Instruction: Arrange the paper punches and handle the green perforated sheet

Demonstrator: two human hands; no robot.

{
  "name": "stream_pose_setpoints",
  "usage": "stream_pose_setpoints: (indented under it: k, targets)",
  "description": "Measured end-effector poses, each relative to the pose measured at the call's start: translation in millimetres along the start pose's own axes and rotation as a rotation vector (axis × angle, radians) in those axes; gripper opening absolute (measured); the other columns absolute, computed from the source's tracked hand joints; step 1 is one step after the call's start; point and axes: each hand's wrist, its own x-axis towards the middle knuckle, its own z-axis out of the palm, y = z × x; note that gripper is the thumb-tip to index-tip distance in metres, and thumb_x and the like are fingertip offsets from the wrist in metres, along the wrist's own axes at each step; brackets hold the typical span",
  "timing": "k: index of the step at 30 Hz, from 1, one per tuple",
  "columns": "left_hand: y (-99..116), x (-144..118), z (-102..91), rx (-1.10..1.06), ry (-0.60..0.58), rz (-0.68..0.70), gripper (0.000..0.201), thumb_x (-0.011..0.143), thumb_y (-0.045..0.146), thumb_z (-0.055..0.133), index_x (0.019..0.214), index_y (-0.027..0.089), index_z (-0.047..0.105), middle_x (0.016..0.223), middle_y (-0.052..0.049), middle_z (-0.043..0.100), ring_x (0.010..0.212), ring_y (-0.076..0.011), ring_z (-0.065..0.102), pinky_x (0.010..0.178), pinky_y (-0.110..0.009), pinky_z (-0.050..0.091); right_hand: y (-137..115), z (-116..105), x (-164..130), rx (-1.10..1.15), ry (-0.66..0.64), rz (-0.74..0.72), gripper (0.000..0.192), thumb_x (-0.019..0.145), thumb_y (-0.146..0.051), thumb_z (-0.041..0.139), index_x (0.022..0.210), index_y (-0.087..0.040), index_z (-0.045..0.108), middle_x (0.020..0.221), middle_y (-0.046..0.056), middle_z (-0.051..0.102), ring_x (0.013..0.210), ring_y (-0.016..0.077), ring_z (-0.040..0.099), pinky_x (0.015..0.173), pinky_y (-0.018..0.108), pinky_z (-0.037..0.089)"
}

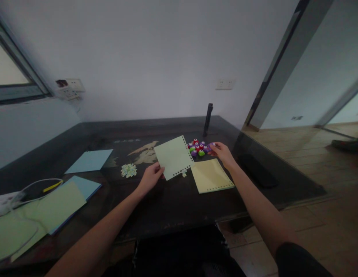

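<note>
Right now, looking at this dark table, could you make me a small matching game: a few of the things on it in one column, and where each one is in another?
Things:
1. pale green punched sheet
2. yellow sheet
3. blue sheet
4. small purple punch

Places:
A. lying flat by the right wrist
B. at the right hand's fingertips
C. lying at the left of the table
D. held up by the left hand

Pairs: 1-D, 2-A, 3-C, 4-B

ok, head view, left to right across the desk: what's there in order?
Green sheets → blue sheet → pile of punched bits → left hand → green punched sheet → small coloured punches → right hand.
</note>
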Motion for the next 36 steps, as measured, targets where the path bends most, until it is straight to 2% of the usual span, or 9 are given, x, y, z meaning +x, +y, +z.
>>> stream_pose_setpoints:
  k: [5, 7, 9, 12, 16, 21, 25, 30, 36]
  targets:
    - [2.3, -1.0, 1.8, -0.037, -0.063, -0.014, 0.031, 0.076, 0.036, 0.059, 0.093, 0.011, 0.063, 0.065, -0.001, 0.063, 0.054, -0.0134, 0.055, 0.056, -0.026, 0.045, 23.1, -17.6, 30.9, -0.358, 0.038, 0.022, 0.021, 0.078, -0.029, 0.061, 0.090, -0.013, 0.064, 0.077, 0.007, 0.069, 0.062, 0.0147, 0.064, 0.060, 0.026, 0.051]
    - [7.3, -3.3, 4.0, -0.088, -0.097, -0.045, 0.034, 0.075, 0.037, 0.061, 0.095, 0.010, 0.062, 0.060, 0.000, 0.060, 0.051, -0.0120, 0.052, 0.054, -0.024, 0.042, 31.2, -20.2, 41.7, -0.565, 0.055, 0.046, 0.020, 0.078, -0.025, 0.061, 0.092, -0.013, 0.066, 0.081, 0.007, 0.071, 0.063, 0.0146, 0.065, 0.065, 0.026, 0.051]
    - [12.0, -6.1, 6.9, -0.136, -0.127, -0.091, 0.037, 0.075, 0.038, 0.063, 0.098, 0.010, 0.061, 0.057, 0.002, 0.058, 0.049, -0.0109, 0.051, 0.052, -0.023, 0.040, 37.1, -20.0, 49.5, -0.661, 0.067, 0.059, 0.020, 0.076, -0.022, 0.062, 0.093, -0.013, 0.068, 0.084, 0.009, 0.071, 0.064, 0.0153, 0.066, 0.069, 0.027, 0.050]
    - [14.2, -10.0, 12.1, -0.189, -0.178, -0.167, 0.040, 0.073, 0.039, 0.066, 0.100, 0.010, 0.060, 0.056, 0.002, 0.059, 0.048, -0.0102, 0.051, 0.051, -0.022, 0.039, 41.8, -16.8, 55.2, -0.703, 0.082, 0.051, 0.020, 0.074, -0.021, 0.065, 0.091, -0.013, 0.069, 0.086, 0.010, 0.071, 0.070, 0.0170, 0.066, 0.073, 0.028, 0.049]
    - [10.3, -12.7, 20.3, -0.264, -0.307, -0.256, 0.043, 0.071, 0.039, 0.070, 0.103, 0.011, 0.060, 0.056, 0.001, 0.061, 0.049, -0.0101, 0.053, 0.050, -0.021, 0.040, 42.5, -13.4, 59.4, -0.741, 0.088, 0.025, 0.019, 0.072, -0.021, 0.066, 0.089, -0.014, 0.070, 0.088, 0.010, 0.071, 0.077, 0.0187, 0.066, 0.076, 0.028, 0.048]
    - [15.5, -15.3, 35.3, -0.345, -0.441, -0.348, 0.049, 0.070, 0.035, 0.073, 0.111, 0.012, 0.058, 0.064, -0.002, 0.066, 0.052, -0.0098, 0.058, 0.051, -0.020, 0.044, 29.6, -6.8, 74.5, -0.777, 0.078, -0.053, 0.022, 0.075, -0.025, 0.064, 0.094, -0.015, 0.069, 0.097, 0.010, 0.070, 0.090, 0.0198, 0.064, 0.081, 0.029, 0.046]
    - [28.7, -13.3, 54.8, -0.370, -0.526, -0.375, 0.049, 0.071, 0.032, 0.073, 0.111, 0.010, 0.056, 0.068, -0.006, 0.069, 0.054, -0.0106, 0.062, 0.056, -0.021, 0.049, 4.7, 13.2, 90.2, -0.813, 0.010, -0.153, 0.025, 0.079, -0.027, 0.062, 0.101, -0.016, 0.068, 0.101, 0.009, 0.069, 0.092, 0.0186, 0.063, 0.083, 0.027, 0.045]
    - [37.6, 0.0, 87.1, -0.381, -0.565, -0.359, 0.054, 0.068, 0.030, 0.075, 0.111, 0.011, 0.049, 0.063, -0.006, 0.068, 0.054, -0.0143, 0.065, 0.055, -0.023, 0.052, -21.9, 55.1, 102.8, -0.886, -0.134, -0.266, 0.025, 0.078, -0.027, 0.065, 0.101, -0.020, 0.068, 0.105, 0.007, 0.069, 0.097, 0.0177, 0.061, 0.086, 0.025, 0.042]
    - [35.7, 9.1, 109.4, -0.374, -0.509, -0.360, 0.068, 0.067, 0.029, 0.076, 0.119, 0.011, 0.035, 0.058, -0.004, 0.067, 0.050, -0.0166, 0.065, 0.052, -0.024, 0.053, -18.1, 94.1, 109.5, -1.011, -0.220, -0.221, 0.024, 0.074, -0.024, 0.069, 0.098, -0.021, 0.070, 0.103, 0.009, 0.070, 0.097, 0.0204, 0.063, 0.082, 0.026, 0.044]
